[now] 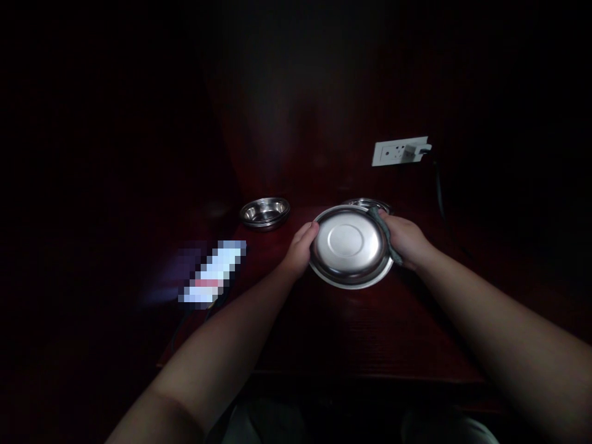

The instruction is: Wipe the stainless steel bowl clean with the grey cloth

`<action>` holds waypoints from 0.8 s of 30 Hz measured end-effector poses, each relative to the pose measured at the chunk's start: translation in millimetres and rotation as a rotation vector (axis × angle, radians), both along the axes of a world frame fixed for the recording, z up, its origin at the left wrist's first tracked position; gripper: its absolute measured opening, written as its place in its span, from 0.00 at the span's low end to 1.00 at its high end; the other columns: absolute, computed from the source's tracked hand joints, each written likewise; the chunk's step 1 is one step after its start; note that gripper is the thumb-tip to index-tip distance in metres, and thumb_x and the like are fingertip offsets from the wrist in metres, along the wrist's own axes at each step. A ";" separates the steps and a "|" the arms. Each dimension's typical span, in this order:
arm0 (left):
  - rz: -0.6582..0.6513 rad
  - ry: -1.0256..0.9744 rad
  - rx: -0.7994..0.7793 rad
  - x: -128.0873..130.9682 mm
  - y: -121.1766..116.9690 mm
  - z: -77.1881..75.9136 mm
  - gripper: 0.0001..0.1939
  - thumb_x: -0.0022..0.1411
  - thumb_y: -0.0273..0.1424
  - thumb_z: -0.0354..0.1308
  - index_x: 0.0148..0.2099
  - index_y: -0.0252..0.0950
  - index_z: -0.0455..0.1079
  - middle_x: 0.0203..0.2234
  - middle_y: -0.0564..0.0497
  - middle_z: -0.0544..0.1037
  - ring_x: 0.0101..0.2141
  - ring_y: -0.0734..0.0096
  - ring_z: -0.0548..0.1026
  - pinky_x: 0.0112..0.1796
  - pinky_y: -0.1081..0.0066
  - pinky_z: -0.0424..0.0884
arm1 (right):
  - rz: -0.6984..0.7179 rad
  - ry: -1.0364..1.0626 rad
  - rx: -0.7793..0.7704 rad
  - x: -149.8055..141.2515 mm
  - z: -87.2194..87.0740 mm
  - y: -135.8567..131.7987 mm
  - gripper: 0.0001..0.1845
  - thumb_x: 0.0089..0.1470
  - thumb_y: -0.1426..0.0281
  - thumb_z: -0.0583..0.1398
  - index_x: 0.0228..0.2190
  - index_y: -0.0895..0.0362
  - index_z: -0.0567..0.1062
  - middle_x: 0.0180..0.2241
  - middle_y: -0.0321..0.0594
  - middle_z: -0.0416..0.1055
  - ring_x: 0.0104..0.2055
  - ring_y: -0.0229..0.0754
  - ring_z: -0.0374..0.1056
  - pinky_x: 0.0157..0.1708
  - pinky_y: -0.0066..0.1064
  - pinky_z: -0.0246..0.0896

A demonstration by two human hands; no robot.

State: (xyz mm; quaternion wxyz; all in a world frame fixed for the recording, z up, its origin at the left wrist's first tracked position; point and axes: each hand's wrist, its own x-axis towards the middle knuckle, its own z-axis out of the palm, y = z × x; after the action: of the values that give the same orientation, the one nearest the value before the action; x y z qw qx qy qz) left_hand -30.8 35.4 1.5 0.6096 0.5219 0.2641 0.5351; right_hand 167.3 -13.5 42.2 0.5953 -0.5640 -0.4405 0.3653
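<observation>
A shiny round metal dish (348,242) is held up over the table with its underside turned toward me. My left hand (303,248) grips its left rim, thumb on the near face and the other fingers hidden behind. At the right rim, my right hand (407,239) is closed on a dark grey-green cloth (391,245), which is pressed against the dish edge. Behind the held dish, another metal dish (370,204) is partly covered from sight. Stacked metal dishes (264,213) stand farther back to the left.
A lit, pixelated screen (215,274) lies at the table's left side with a cable near it. On the back wall is a white socket panel (393,152) with a plug and a hanging cord (439,191). The dark red table (351,333) ends at a front edge near my lap.
</observation>
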 end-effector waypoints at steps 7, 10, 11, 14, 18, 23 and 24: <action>0.015 0.021 0.027 -1.5 -2.6 2.0 0.23 0.53 0.50 0.59 0.39 0.34 0.73 0.33 0.51 0.77 0.37 0.67 0.72 0.41 0.69 0.64 | -0.026 0.043 -0.012 -3.0 2.9 -3.6 0.18 0.48 0.54 0.63 0.25 0.57 0.76 0.19 0.40 0.73 0.25 0.41 0.70 0.25 0.28 0.67; 0.019 0.022 0.023 -1.7 -4.8 3.5 0.22 0.53 0.49 0.58 0.38 0.35 0.73 0.32 0.51 0.77 0.37 0.67 0.72 0.41 0.69 0.64 | -0.022 0.046 -0.005 -3.0 2.7 -4.0 0.18 0.48 0.54 0.62 0.24 0.57 0.75 0.18 0.40 0.73 0.24 0.42 0.70 0.23 0.29 0.66; 0.021 0.021 0.019 -1.5 -5.6 4.2 0.22 0.53 0.49 0.58 0.38 0.35 0.73 0.32 0.51 0.77 0.37 0.67 0.72 0.41 0.69 0.64 | -0.017 0.048 -0.004 -2.8 2.3 -3.9 0.18 0.48 0.54 0.62 0.24 0.57 0.76 0.18 0.40 0.72 0.24 0.43 0.70 0.23 0.30 0.66; 0.022 0.016 0.013 -0.7 -7.8 6.0 0.21 0.54 0.49 0.58 0.38 0.35 0.72 0.32 0.51 0.76 0.36 0.68 0.71 0.41 0.69 0.64 | -0.020 0.059 -0.012 -1.9 1.4 -3.2 0.18 0.48 0.54 0.63 0.25 0.57 0.76 0.18 0.40 0.73 0.24 0.43 0.70 0.23 0.30 0.66; 0.017 0.008 0.007 0.0 -8.4 6.3 0.21 0.53 0.48 0.58 0.37 0.35 0.72 0.31 0.52 0.75 0.34 0.69 0.70 0.39 0.70 0.63 | -0.019 0.108 -0.045 -2.0 1.9 -2.9 0.15 0.48 0.56 0.63 0.26 0.56 0.76 0.20 0.39 0.74 0.24 0.42 0.71 0.23 0.30 0.67; 0.007 0.013 0.010 -0.4 -8.6 5.1 0.21 0.53 0.49 0.58 0.35 0.35 0.71 0.29 0.53 0.73 0.32 0.72 0.69 0.37 0.71 0.62 | -0.010 0.118 -0.061 -3.4 4.0 -3.6 0.12 0.50 0.60 0.62 0.22 0.54 0.76 0.21 0.38 0.75 0.24 0.41 0.71 0.26 0.29 0.68; 0.006 0.019 0.017 -0.4 -9.1 5.2 0.21 0.53 0.49 0.58 0.35 0.35 0.71 0.29 0.53 0.73 0.32 0.72 0.68 0.37 0.71 0.62 | -0.003 0.107 -0.049 -3.4 4.0 -3.6 0.12 0.50 0.60 0.61 0.22 0.54 0.76 0.20 0.38 0.75 0.24 0.41 0.71 0.26 0.30 0.67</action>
State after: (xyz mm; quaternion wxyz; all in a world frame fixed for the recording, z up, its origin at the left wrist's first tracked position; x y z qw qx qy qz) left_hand -31.3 26.3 6.7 0.6011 0.5312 0.2666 0.5342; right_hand 163.9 -17.1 46.2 0.6044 -0.5587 -0.3980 0.4051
